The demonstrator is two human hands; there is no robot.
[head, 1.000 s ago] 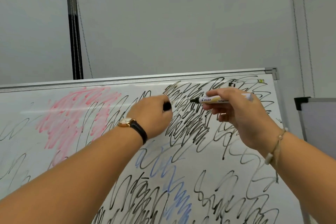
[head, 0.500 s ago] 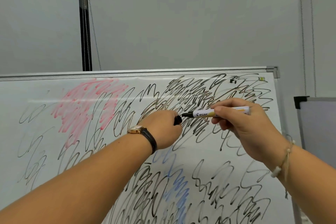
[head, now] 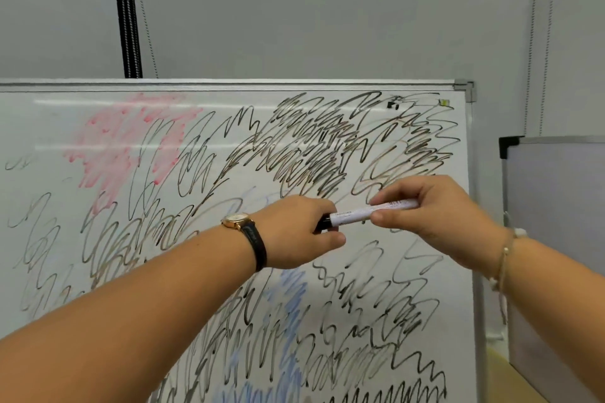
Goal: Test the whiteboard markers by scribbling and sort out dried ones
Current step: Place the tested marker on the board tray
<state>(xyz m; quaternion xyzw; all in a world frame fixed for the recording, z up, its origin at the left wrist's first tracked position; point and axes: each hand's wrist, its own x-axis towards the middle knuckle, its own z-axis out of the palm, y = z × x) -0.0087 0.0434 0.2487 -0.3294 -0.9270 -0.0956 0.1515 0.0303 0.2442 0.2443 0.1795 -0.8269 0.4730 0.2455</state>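
Note:
A white-barrelled marker (head: 366, 213) lies almost level in front of the whiteboard (head: 65, 206). My right hand (head: 435, 209) pinches its barrel between thumb and fingers. My left hand (head: 298, 232) curls round the black cap (head: 325, 222), which sits over the marker's tip end. The tip itself is hidden. The board is covered in black scribbles, with a smeared pink patch at upper left and blue scribbles in the lower middle.
A second board (head: 556, 239) with a grey frame stands to the right, behind the first. A black pole (head: 127, 10) and hanging cords run down the grey wall above the board.
Both hands have come lower and closer together. The cap in my left hand, apart from the bare black tip before, now sits on the marker's end.

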